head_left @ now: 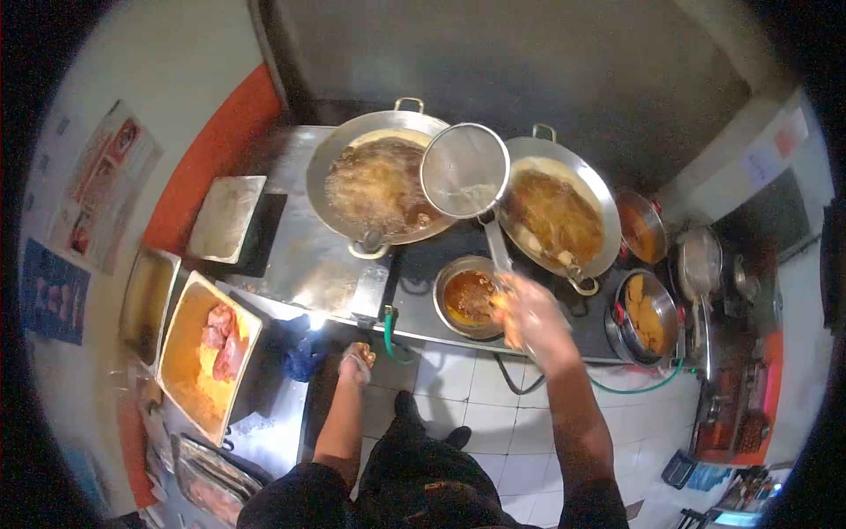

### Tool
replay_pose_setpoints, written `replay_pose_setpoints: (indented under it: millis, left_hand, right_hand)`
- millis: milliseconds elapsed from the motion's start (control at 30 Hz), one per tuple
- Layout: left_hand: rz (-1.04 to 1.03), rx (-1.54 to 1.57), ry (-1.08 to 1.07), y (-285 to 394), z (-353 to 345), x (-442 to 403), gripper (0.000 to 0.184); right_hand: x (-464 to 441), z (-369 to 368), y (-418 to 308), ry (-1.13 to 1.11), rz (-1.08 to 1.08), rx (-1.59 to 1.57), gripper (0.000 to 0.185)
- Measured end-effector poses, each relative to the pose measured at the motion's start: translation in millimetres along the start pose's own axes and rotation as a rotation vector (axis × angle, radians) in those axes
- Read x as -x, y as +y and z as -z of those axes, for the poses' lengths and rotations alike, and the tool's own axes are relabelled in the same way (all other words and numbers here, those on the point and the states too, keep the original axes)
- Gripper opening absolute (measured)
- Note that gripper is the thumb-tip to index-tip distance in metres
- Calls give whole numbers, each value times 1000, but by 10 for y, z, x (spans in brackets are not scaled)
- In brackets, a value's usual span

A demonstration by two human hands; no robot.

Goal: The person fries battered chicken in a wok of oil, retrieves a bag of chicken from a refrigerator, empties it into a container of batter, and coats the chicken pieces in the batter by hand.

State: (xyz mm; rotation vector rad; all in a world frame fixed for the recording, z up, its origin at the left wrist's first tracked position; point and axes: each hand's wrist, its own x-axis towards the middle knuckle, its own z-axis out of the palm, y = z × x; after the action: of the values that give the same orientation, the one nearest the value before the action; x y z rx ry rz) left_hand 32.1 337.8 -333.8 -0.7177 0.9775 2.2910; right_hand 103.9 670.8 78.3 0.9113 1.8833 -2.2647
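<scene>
My right hand [529, 322], in a clear glove, is wrapped round the handle of a round mesh strainer [465, 170]. The strainer hangs over the gap between two large woks of bubbling oil, the left wok [374, 181] and the right wok [560, 212]. Below it, a smaller metal bowl [467, 297] holds dark oil with brown bits. My left hand [357, 363], also gloved, is down in front of the counter, away from the woks; its fingers look curled, and whether anything is in them is hidden.
On the left, a tray [211, 357] holds yellow coating and raw meat. A blue cloth [301, 353] lies beside it. At the right stand a pot of golden pieces [646, 315], a red-brown pan [641, 227] and another strainer [701, 262]. A green hose [390, 339] hangs at the counter's edge.
</scene>
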Motion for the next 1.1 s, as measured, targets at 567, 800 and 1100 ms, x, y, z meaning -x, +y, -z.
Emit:
replay_pose_setpoints:
  millis: [567, 800, 1100]
  left_hand:
    - [184, 11, -55, 27, -45, 1720, 19]
    - [125, -1, 158, 88, -79, 1939, 16]
    - [79, 75, 60, -29, -285, 1793, 15]
  right_hand:
    - [-2025, -1205, 372, -346, -356, -441, 15]
    - [-1613, -1114, 177, -235, -244, -344, 14]
    - [-1634, -461, 143, -151, -90, 15, 7]
